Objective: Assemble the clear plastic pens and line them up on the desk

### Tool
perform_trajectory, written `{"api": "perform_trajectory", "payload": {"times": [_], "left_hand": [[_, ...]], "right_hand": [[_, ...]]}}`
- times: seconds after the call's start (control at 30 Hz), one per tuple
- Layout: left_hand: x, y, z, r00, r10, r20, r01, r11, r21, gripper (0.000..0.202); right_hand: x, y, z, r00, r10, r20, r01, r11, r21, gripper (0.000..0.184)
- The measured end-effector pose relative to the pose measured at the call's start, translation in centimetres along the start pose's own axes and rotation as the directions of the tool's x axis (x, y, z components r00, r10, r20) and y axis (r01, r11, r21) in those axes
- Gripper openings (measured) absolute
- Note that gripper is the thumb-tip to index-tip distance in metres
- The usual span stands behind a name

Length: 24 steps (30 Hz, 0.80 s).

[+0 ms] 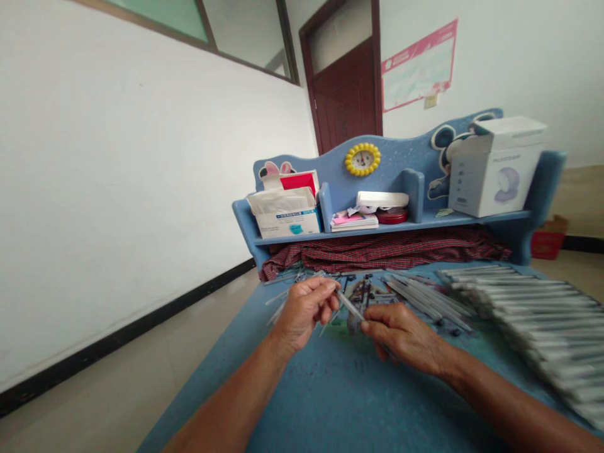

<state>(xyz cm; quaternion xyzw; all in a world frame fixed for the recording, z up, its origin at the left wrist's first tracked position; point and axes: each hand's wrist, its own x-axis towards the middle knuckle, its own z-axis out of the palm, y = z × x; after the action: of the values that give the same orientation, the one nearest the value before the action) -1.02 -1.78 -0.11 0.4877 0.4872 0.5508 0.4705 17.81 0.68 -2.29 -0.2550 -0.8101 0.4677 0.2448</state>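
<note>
A slim, translucent pen barrel point(350, 306) slants between my two hands above the blue desk point(330, 396). My left hand point(306, 308) pinches its upper end, where a small dark part shows at the fingertips. Around its lower end the fingers of my right hand point(401, 333) are closed. Just beyond my hands lie small black pen parts point(365, 290) and thin clear tubes point(283, 296). A bunch of loose pen barrels point(425, 299) rests past my right hand. Motion and size blur the finer details of the parts.
A large stack of pens point(533, 327) covers the desk's right side. Behind, a blue shelf point(292, 241) carries a mask box point(295, 220), a red round tin point(391, 216) and a white box point(493, 170). Checked cloth point(377, 250) lies beneath it. A wall point(117, 157) stands to the left.
</note>
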Motion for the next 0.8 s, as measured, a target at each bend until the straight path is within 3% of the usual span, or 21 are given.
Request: {"api": "perform_trajectory", "payload": {"times": [0.17, 0.5, 0.8], "left_hand": [[0.19, -0.23, 0.03, 0.998, 0.001, -0.064, 0.003, 0.998, 0.056, 0.027], [-0.05, 0.07, -0.08, 1.000, 0.023, 0.016, -0.023, 1.000, 0.012, 0.020], [0.15, -0.17, 0.05, 0.998, 0.021, -0.053, -0.020, 0.999, 0.037, 0.024]], "right_hand": [[-0.07, -0.07, 0.00, 1.000, -0.012, 0.003, 0.012, 1.000, -0.008, 0.028], [-0.03, 0.22, 0.01, 0.999, 0.031, 0.043, -0.035, 0.995, 0.096, 0.027], [-0.04, 0.21, 0.06, 0.999, 0.032, 0.042, -0.036, 0.994, 0.100, 0.025]]}}
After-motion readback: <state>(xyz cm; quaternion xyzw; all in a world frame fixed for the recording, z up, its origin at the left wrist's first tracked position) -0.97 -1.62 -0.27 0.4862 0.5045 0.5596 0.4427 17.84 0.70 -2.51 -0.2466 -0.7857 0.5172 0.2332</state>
